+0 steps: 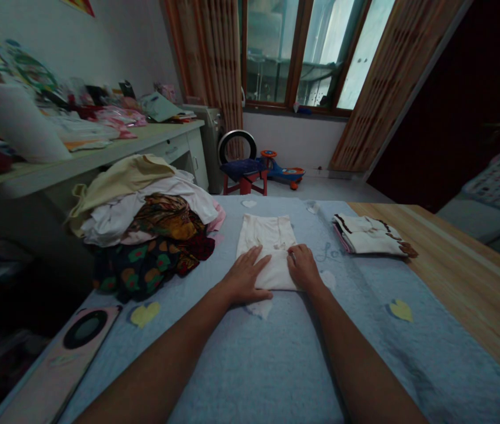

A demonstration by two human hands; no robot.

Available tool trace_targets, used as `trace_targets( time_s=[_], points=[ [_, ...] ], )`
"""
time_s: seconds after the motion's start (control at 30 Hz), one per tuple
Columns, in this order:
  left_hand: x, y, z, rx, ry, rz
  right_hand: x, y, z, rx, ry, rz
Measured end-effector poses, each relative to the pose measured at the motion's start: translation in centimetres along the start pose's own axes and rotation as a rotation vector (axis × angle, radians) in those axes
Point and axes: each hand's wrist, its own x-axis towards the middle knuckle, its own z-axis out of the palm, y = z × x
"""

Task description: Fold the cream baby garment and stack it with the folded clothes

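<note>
A white garment [267,232], partly folded into a narrow rectangle, lies on the blue cloth before me. My left hand [245,275] rests flat on its near left part, fingers and thumb spread. At the garment's right edge, my right hand [303,267] has its fingers curled in and pinches the fabric. The fingertips of that hand are partly hidden. Small wrinkles run across the garment's middle, between the hands. Its exact kind cannot be made out.
A heap of loose clothes [156,218] lies to the left. On the right sits a folded stack of clothes [368,235]. The blue cloth [258,365] covers much of the wooden table [474,282]. A pink phone-shaped object [59,365] lies near left. Behind stands a red stool [245,184].
</note>
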Motion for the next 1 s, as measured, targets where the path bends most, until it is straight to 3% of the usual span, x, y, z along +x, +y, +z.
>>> trace_targets(
  time_s=[0.17,0.3,0.47,0.77,1.0],
  points=[
    [-1.5,0.3,-0.7,0.057,0.012,0.016,0.1,0.0,-0.7,0.062,0.038,0.006],
    [-2.9,0.4,-0.9,0.068,0.044,0.025,0.2,-0.6,-1.4,0.096,0.063,-0.076],
    [-3.2,1.1,-0.3,0.068,0.097,-0.010,0.0,-1.2,-1.2,0.084,-0.061,-0.187],
    [-3.2,2.5,0.4,0.192,0.170,-0.035,-0.1,-1.0,-0.4,0.016,-0.137,-0.134],
    [-3.3,2.7,0.6,0.247,0.126,-0.117,0.4,-1.8,-2.3,-0.006,-0.314,-0.106]
  ],
)
